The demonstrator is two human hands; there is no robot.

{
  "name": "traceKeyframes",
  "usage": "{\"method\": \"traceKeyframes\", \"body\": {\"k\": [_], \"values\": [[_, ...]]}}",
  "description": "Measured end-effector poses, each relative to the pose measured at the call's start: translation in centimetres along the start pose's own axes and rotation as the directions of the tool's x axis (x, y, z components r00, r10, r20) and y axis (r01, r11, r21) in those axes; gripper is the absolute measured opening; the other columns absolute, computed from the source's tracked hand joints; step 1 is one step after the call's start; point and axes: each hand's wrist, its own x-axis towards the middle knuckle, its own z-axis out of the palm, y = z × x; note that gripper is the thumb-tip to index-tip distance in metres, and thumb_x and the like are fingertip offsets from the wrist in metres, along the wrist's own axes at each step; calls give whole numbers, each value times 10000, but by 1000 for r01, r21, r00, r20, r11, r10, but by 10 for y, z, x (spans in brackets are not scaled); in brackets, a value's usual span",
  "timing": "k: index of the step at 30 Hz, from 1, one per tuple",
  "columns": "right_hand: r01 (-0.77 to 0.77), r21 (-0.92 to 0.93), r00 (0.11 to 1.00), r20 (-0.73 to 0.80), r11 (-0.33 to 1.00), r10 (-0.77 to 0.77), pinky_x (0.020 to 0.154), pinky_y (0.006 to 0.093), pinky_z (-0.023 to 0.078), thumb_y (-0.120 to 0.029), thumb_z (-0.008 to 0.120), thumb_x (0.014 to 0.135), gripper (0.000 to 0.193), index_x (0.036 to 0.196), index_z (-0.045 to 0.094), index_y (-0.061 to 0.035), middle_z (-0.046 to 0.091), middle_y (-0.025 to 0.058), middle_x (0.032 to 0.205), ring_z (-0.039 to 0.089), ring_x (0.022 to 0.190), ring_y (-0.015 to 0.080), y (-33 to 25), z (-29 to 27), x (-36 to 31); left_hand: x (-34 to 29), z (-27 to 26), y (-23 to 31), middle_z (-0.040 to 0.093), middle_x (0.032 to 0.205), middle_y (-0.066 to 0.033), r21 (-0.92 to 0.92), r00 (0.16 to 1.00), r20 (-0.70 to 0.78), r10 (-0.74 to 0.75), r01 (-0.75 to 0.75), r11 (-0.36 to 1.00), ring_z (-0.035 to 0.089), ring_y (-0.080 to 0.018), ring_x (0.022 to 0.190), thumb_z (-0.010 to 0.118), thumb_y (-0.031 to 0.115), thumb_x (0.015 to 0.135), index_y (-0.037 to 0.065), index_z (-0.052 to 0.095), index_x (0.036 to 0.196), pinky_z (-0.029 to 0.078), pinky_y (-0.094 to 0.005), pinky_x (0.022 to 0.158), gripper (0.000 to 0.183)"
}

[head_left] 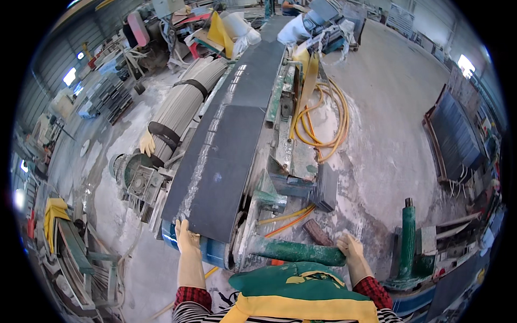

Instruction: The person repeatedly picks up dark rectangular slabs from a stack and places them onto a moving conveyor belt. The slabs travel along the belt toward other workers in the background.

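A dark grey stone slab (218,161) lies flat on the belt conveyor (215,248) in front of me, its near end over the blue roller. Wet, shiny streaks run along its left side. My left hand (187,237) is closed on the slab's near edge, fingers on top. A second dark slab (253,75) lies beyond it, end to end. To the right, my right hand (350,245) is closed around the free end of a green pipe (299,251) that sticks out from the conveyor frame. A green and yellow apron (296,282) covers my front.
Left of the belt are a motor (141,180), a yellow glove (146,142) and a strapped grey bundle (186,102). A yellow hose (342,129) lies coiled at right, near stacked slabs (326,188). A green post (407,239) stands at right. Another person (291,8) is far off.
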Motion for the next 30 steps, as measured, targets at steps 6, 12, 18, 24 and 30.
{"method": "traceKeyframes", "body": {"k": [6,12,18,24,30], "values": [[54,25,994,96,998,-56,418,207,280,-121,525,1011,226,786,511,-104,442,-38,649,376,509,60,-16,-26,-4,-71,52,85,605,1300,-47,-223,931,241,273,-220,950,599,-152,1032,656,230,971,147,447,1490,508,-301,892,565],[33,-21,999,19,999,-32,548,239,411,-140,578,1000,93,989,582,-48,523,30,822,475,648,104,-19,22,-25,-33,69,66,652,1252,-128,-352,930,341,-138,262,899,654,-284,1099,675,154,895,50,547,1336,518,-416,1025,470],[132,8,926,356,991,-126,782,297,599,-256,643,990,411,1291,582,16,710,144,1145,722,900,210,-19,-13,-17,-53,51,83,648,1218,-168,-280,893,435,-115,255,925,650,-383,1078,642,45,706,-10,546,1293,549,-503,960,598],[160,-74,879,464,984,-108,922,328,560,-260,559,1038,431,1363,541,22,656,177,1251,672,1070,239,-52,15,-94,-101,24,113,649,1231,-208,-205,758,652,-15,195,959,660,-390,1067,645,126,717,-68,570,1267,548,-491,959,588],[-192,225,417,900,955,-128,1168,453,365,-329,596,1008,658,1530,320,-39,382,182,1548,418,1397,307,-67,49,-126,-177,91,78,644,1217,-217,-77,540,837,-86,273,959,636,-394,1084,631,133,669,-69,552,1293,541,-467,964,661]]}}
